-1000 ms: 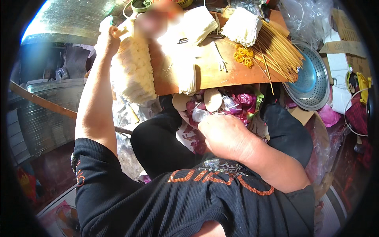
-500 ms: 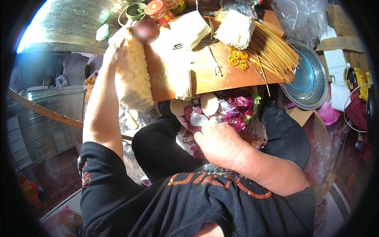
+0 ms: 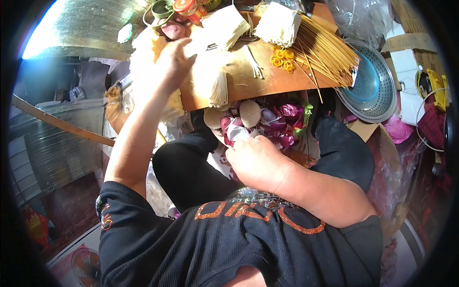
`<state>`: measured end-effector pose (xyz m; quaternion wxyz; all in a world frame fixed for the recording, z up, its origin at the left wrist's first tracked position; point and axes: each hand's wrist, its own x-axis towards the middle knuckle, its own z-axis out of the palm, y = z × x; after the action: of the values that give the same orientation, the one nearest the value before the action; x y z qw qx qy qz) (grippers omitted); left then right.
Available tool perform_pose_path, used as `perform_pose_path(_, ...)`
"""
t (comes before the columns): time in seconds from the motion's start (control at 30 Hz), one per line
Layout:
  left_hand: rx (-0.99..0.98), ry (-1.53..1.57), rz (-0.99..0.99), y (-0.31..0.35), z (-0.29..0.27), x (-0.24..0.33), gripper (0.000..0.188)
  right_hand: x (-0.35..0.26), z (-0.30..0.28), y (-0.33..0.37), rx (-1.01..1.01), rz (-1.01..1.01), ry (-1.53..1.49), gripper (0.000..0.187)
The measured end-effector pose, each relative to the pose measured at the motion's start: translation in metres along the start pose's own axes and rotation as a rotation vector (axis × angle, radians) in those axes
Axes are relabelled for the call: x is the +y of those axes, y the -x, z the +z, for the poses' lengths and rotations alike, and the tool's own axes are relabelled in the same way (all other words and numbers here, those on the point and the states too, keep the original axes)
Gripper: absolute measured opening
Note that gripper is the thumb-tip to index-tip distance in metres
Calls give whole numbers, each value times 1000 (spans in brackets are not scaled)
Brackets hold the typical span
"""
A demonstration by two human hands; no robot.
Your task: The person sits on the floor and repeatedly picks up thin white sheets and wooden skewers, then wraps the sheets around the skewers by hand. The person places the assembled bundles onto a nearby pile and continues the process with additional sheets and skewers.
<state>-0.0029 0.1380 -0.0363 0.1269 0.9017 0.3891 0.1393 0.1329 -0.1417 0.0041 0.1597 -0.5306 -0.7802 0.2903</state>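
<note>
My left hand (image 3: 176, 63) is over the left part of the wooden board (image 3: 191, 103), fingers apart, next to a pale, overexposed stack (image 3: 147, 62). Just beyond its fingertips lies a pinkish round lump (image 3: 174, 30). My right hand (image 3: 256, 160) is closed low between my knees, at a heap of purple vegetable scraps (image 3: 292, 112); its fingertips are partly hidden, and a whitish translucent piece (image 3: 236, 133) shows beside them. On the board are a bundle of thin white enoki mushrooms (image 3: 219, 89), loose enoki stems (image 3: 253, 61) and two white stacks, one left (image 3: 225, 24) and one right (image 3: 277, 25).
Bamboo skewers (image 3: 330, 52) fan over the board's right side beside yellow rubber bands (image 3: 283, 60). A red-lidded jar (image 3: 190, 8) stands at the back. Right of the board is a metal colander (image 3: 389, 91) with a blue bowl (image 3: 366, 83). A brown dog-like animal (image 3: 114, 107) shows at left.
My left hand has left the far side of the pale stack and come right over the board, its fingers now apart. My right hand stays closed at the scraps. The view has shifted slightly.
</note>
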Motion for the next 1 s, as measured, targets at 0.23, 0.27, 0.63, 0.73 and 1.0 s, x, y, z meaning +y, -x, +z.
perform_pose_path(0.23,-422,-122,-412,42,48,68,86,-3,3,-1,-86,23,29,12)
perform_pose_path(0.27,-414,-156,-420,49,58,65,85,-5,2,0,-86,19,37,12)
perform_pose_path(0.63,-158,965,-607,60,10,92,65,9,-31,-4,-35,90,43,17)
perform_pose_path(0.73,-92,1112,-484,78,-10,111,67,19,-56,-9,118,272,-127,26)
perform_pose_path(1.0,-49,1307,-251,103,-16,116,76,31,-57,-17,428,315,-554,43)
